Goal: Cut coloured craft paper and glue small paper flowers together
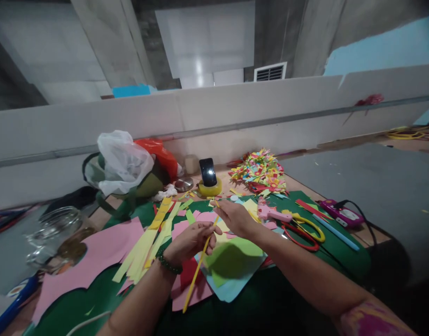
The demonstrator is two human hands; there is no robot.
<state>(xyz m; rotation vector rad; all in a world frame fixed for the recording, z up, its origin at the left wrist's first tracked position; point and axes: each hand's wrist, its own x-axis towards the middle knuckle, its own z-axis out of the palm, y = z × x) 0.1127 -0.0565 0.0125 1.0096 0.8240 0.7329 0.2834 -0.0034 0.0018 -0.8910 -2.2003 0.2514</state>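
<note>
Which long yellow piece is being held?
The thin stick, which slants through the left grip up to the right grip; the broader strips lie farther left, unheld.

A green beaded bracelet (pixel 169 264) is worn with a pink sleeve (pixel 372 320) patterned in magenta.

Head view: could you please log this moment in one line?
left hand: holding yellow stick; right hand: at its upper end; glue gun: beside scissors

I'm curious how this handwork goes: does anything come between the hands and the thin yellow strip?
Nothing visible: the left hand holds the thin yellow strip directly; the right hand is at its upper end.
</note>
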